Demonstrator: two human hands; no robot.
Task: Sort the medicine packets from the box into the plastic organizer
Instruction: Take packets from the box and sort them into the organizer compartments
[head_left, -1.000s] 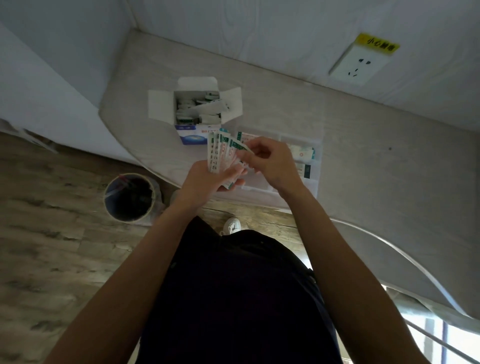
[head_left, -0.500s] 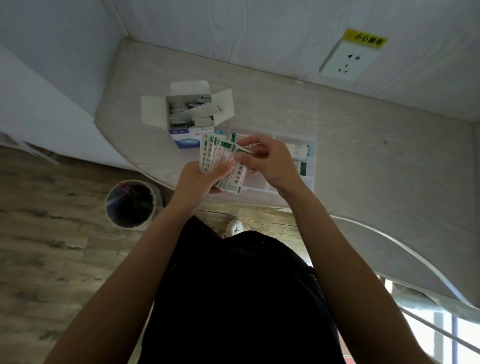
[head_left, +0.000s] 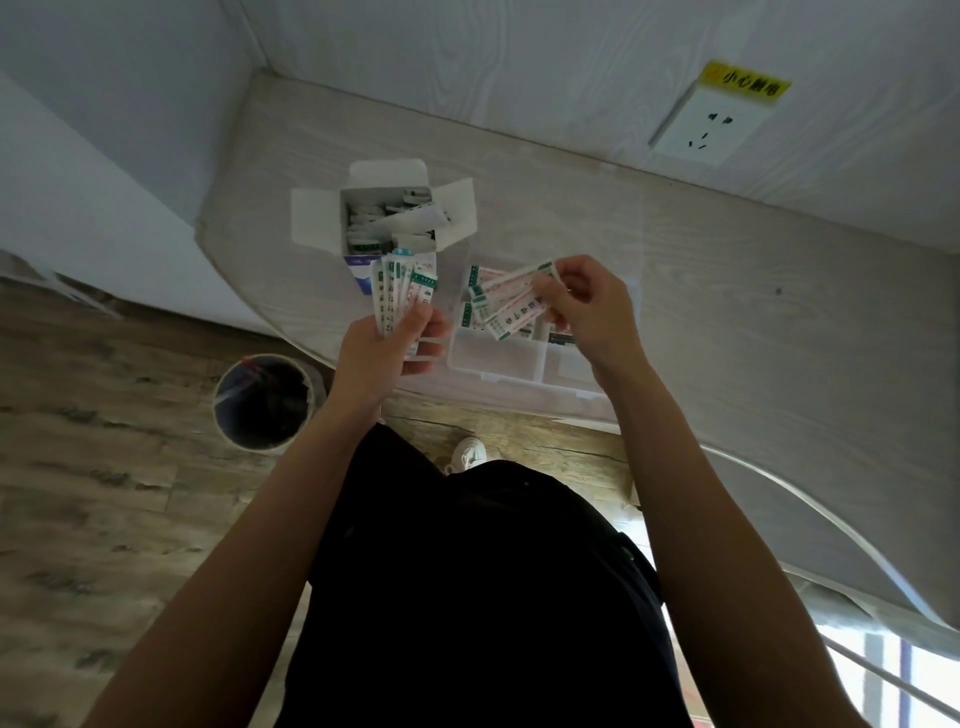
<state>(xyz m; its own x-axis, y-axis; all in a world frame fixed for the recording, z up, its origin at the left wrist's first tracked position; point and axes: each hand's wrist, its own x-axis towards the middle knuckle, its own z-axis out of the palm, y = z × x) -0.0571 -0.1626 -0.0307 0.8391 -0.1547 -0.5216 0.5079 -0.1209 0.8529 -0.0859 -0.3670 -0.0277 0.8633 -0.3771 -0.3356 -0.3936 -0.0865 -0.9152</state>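
Left hand (head_left: 387, 345) grips a fan of packets (head_left: 402, 291); right hand (head_left: 587, 306) pinches 2 packets (head_left: 511, 301) above the organizer (head_left: 493, 358) on the desk (head_left: 675, 270).

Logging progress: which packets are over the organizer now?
The two packets pinched by the right hand, above the organizer; the left hand's fan is beside it.

1. Print on the packets (head_left: 402, 293) fanned in the left hand (head_left: 387, 345) was too small to read.
2. The right hand (head_left: 589, 306) hid the organizer (head_left: 498, 364)'s 3 o'clock compartments.
3. The box (head_left: 387, 223)'s contents were indistinct.
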